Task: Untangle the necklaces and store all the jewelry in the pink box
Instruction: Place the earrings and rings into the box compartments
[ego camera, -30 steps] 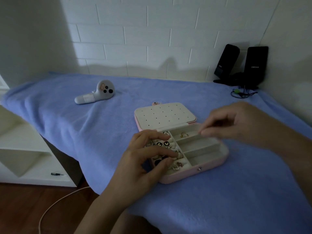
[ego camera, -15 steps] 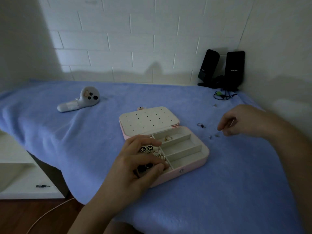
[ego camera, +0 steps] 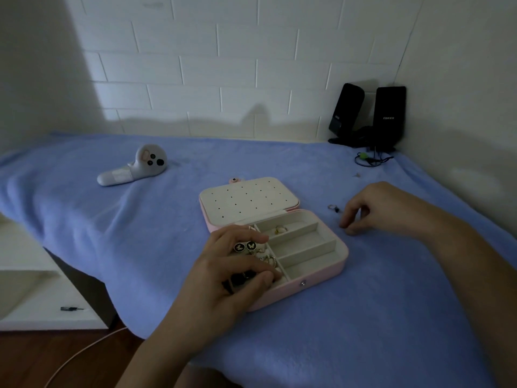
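The pink box (ego camera: 317, 278) lies open on the blue blanket, its cream perforated lid (ego camera: 251, 200) folded flat behind it. My left hand (ego camera: 223, 275) grips the box's left end, fingers curled over the ring section beside two black butterfly earrings (ego camera: 245, 246). A gold ring (ego camera: 280, 229) lies in the rear compartment; the other two long compartments look bare. My right hand (ego camera: 383, 208) is on the blanket right of the box, its fingertips pinched together on a small piece I cannot make out. A loose ring (ego camera: 333, 208) lies just left of that hand.
A white controller (ego camera: 134, 166) lies at the back left. Two black speakers (ego camera: 369, 116) with a cable (ego camera: 369, 158) stand in the back right corner. A tiny piece (ego camera: 356, 175) lies near the cable. A white shelf (ego camera: 28, 275) stands left of the blanket's edge.
My right hand left the box's rear compartment and moved right onto the blanket, down to the small pieces there. My left hand stayed on the box.
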